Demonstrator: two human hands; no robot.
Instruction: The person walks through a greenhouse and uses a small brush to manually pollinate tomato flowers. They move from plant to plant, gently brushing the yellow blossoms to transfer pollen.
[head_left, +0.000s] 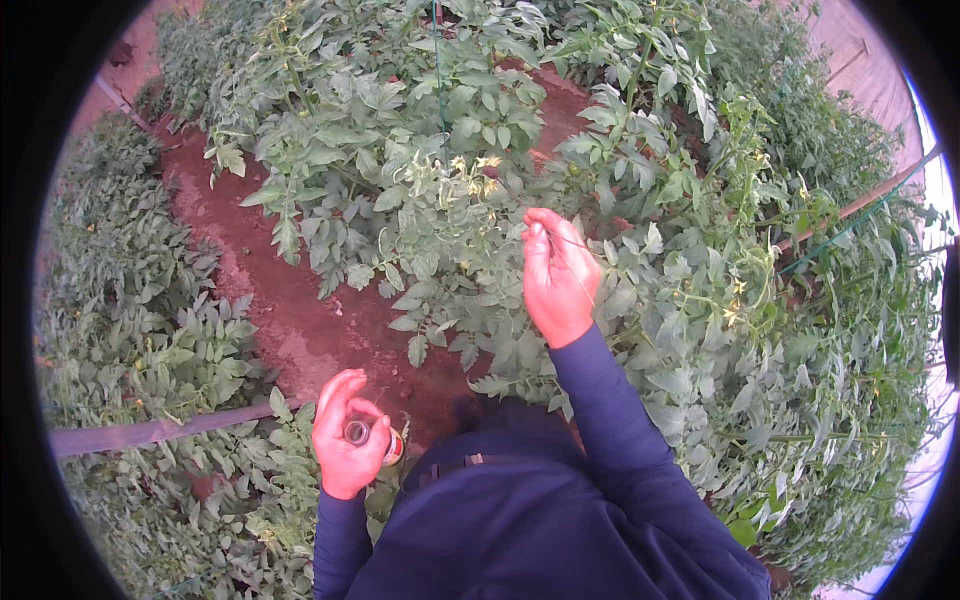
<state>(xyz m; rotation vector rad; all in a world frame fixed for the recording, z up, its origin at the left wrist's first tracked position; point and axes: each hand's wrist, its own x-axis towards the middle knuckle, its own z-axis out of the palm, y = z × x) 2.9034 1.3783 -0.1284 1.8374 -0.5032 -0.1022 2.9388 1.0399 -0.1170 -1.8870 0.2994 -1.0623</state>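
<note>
My right hand pinches a thin stick between thumb and forefinger, its rear end passing back over the palm. A dark red tip, apparently the stick's far end, is at a cluster of yellow tomato flowers; whether it touches them I cannot tell. Lower and to the left, my left hand is curled around a small glass bottle. The bottle's round mouth faces up, uncapped, and part of a coloured label shows beside the thumb. Fingers hide most of its body.
Leafy tomato plants stand ahead, with more rows at left and right. A bare soil path runs between them. A green string hangs above the flowers. Poles cross at left and right.
</note>
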